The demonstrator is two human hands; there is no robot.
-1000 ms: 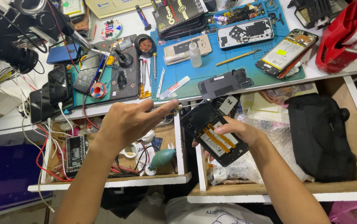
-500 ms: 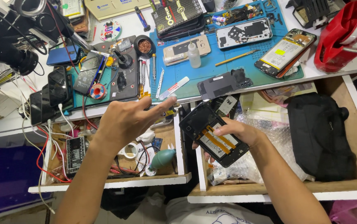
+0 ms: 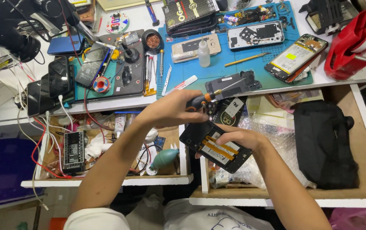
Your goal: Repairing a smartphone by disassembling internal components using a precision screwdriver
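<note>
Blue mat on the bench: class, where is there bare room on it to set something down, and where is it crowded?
Bare blue mat shows between the white bottle, the yellow pencil and the open phone. The mat's top edge is crowded with phone frames; the teal mat is packed with tools.

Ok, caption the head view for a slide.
Left hand holds a screwdriver over an opened phone gripped by the right hand.

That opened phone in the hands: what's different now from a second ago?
The left hand, holding a screwdriver, has shifted slightly rightward, closer over the opened phone's top edge. The right hand still cradles the phone above the drawer. The blue mat and its parts look unchanged.
</note>
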